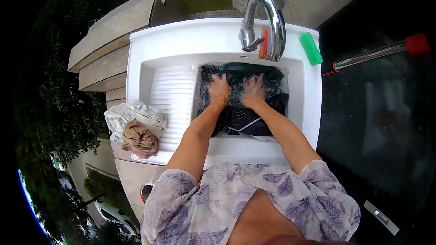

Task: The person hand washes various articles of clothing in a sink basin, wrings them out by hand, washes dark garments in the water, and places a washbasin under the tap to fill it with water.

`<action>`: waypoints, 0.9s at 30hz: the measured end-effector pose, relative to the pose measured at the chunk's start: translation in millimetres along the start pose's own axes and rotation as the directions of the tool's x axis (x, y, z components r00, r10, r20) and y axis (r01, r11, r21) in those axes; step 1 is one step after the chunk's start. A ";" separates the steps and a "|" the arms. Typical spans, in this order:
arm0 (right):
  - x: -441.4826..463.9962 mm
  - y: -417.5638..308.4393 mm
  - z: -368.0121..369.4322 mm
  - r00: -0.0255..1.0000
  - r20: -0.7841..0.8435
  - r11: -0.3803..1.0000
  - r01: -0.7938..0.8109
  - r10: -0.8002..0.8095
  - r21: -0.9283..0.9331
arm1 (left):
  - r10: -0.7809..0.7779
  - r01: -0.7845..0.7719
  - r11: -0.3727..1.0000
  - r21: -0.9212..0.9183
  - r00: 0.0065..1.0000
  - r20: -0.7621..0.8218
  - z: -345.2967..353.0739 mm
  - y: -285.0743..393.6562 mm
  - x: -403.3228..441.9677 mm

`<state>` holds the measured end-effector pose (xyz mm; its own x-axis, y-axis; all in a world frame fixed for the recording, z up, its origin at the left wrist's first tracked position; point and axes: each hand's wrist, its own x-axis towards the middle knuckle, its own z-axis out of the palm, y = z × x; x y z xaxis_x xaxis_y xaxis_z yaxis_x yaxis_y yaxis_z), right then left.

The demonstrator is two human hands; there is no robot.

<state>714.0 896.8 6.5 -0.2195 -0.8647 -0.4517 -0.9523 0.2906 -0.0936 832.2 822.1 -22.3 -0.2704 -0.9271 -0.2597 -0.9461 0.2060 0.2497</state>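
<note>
Dark wet clothes lie in water in the basin of a white laundry sink [181, 31]. My left hand [219, 88] is on the left part of them, fingers spread and pointing away from me. Beside it my right hand [253, 91] also has its fingers apart, touching the wet cloth. A dark green cloth [247, 69] lies just beyond my fingertips. Nearer to me is a black garment [250, 120] with a thin white stripe. Water and suds partly blur both hands, and neither visibly grips the fabric.
A chrome faucet [273, 18] arches over the back rim, with a red and yellow item [264, 43] behind it. On the right rim lies a green object [310, 48]. White cloth [134, 117] and brown cloth [138, 137] overlap the ridged washboard [173, 97] at left.
</note>
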 end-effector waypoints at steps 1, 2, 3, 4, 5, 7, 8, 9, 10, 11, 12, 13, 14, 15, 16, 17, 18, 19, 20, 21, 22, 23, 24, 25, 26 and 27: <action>-1.4 0.2 -5.9 1.000 0.013 1.000 0.009 -0.009 0.000 | 0.013 -0.013 1.000 -0.015 1.000 -0.010 2.6 -3.2 5.7; -3.9 0.5 -8.7 1.000 0.026 1.000 0.017 -0.017 -0.001 | 0.026 -0.027 0.999 -0.031 0.999 -0.021 7.5 -6.8 9.4; -1.4 7.9 9.5 0.999 -0.035 0.998 0.040 -0.038 0.041 | 0.041 -0.043 0.998 -0.044 0.999 -0.032 8.7 -8.8 9.6; -5.5 13.1 10.1 0.997 -0.028 0.994 0.069 -0.067 0.085 | 0.023 -0.023 0.999 -0.034 1.000 -0.009 1.6 -7.9 8.4; -11.3 18.9 11.0 0.995 -0.020 0.987 0.098 -0.096 0.127 | 0.002 -0.002 1.000 -0.025 1.000 0.015 -6.7 -5.2 5.0; -30.2 23.3 9.5 0.991 -0.084 0.973 0.115 -0.100 0.199 | -0.020 0.021 1.000 -0.010 0.994 0.104 -31.6 -1.2 2.9; -47.7 24.3 10.0 0.987 -0.149 0.967 0.101 -0.068 0.233 | -0.046 0.055 0.986 -0.157 0.997 0.064 -31.0 -6.8 5.9; -66.3 24.7 10.0 0.977 -0.212 0.959 0.090 -0.033 0.268 | -0.078 0.083 0.950 -0.302 0.997 0.030 -34.7 -10.7 5.2; -81.2 26.1 11.1 0.962 -0.274 0.950 0.083 0.003 0.302 | -0.115 0.103 0.892 -0.441 0.993 -0.001 -37.6 -12.2 2.2; -89.7 24.9 18.4 0.912 -0.403 0.882 0.133 0.069 0.453 | -0.164 0.098 0.795 -0.598 0.985 -0.056 -41.7 -15.7 -3.0; -99.8 20.7 18.1 0.916 -0.393 0.740 0.205 0.086 0.640 | -0.087 -0.027 0.769 -0.639 0.986 -0.146 -46.6 -21.1 -2.8; -111.2 14.7 16.5 0.921 -0.378 0.551 0.266 0.098 0.791 | -0.021 -0.104 0.651 -0.752 0.988 -0.155 -64.5 -17.8 -14.5; -119.2 10.8 14.8 0.925 -0.364 0.329 0.314 0.105 0.891 | 0.043 -0.172 0.511 -0.842 0.984 -0.175 -83.5 -13.8 -25.5; -122.2 11.0 11.3 0.985 -0.171 0.031 0.171 0.009 0.985 | 0.097 -0.229 0.449 -0.863 0.973 -0.208 -102.4 -6.3 -35.8; -128.8 9.9 1.3 0.999 -0.033 -0.220 0.028 -0.020 0.975 | 0.128 -0.250 0.331 -0.910 0.967 -0.219 -123.3 3.5 -50.3; -137.6 6.4 -13.4 0.992 0.096 -0.452 -0.125 -0.087 0.883 | 0.157 -0.258 0.209 -0.943 0.961 -0.228 -144.1 13.4 -67.7; -141.7 4.6 -27.6 0.964 0.194 -0.639 -0.267 -0.184 0.722 | 0.186 -0.263 0.079 -0.961 0.951 -0.245 -165.9 24.2 -82.7; -142.7 2.7 -36.6 0.956 0.196 -0.706 -0.292 -0.217 0.645 | 0.234 -0.273 0.027 -0.962 0.937 -0.260 -185.2 32.6 -98.4; -143.1 0.0 -43.6 0.947 0.198 -0.764 -0.321 -0.253 0.560 | 0.277 -0.276 -0.024 -0.961 0.922 -0.271 -201.6 38.7 -115.3; -140.5 -0.8 -49.0 0.936 0.194 -0.808 -0.351 -0.292 0.473 | 0.318 -0.248 -0.111 -0.962 0.909 -0.271 -216.0 43.5 -129.6; -135.6 0.4 -52.6 0.927 0.175 -0.815 -0.376 -0.333 0.440 | 0.353 -0.259 -0.132 -0.957 0.889 -0.290 -223.4 46.2 -139.0; -130.5 -0.4 -54.4 0.913 0.158 -0.818 -0.407 -0.376 0.406 | 0.384 -0.269 -0.151 -0.951 0.871 -0.307 -228.8 47.1 -148.3; -126.7 -2.8 -58.2 0.897 0.138 -0.817 -0.440 -0.420 0.373 | 0.412 -0.281 -0.169 -0.945 0.851 -0.327 -232.0 46.5 -156.1; -126.3 -5.8 -65.5 0.860 0.124 -0.785 -0.504 -0.495 0.360 | 0.459 -0.294 -0.158 -0.943 0.824 -0.334 -232.1 44.7 -163.3; -120.9 -9.8 -63.4 0.874 -0.060 -0.824 -0.430 -0.483 0.369 | 0.500 -0.313 -0.161 -0.936 0.792 -0.351 -233.2 47.0 -173.6; -110.8 -13.4 -55.0 0.857 -0.241 -0.861 -0.357 -0.457 0.362 | 0.533 -0.361 -0.085 -0.929 0.771 -0.349 -230.6 48.3 -184.2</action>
<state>739.4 966.2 106.7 0.1957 -0.9719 -0.1308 0.9752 0.2069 -0.0788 877.4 930.7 252.7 -0.6507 -0.7142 0.2579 0.3433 0.0263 0.9389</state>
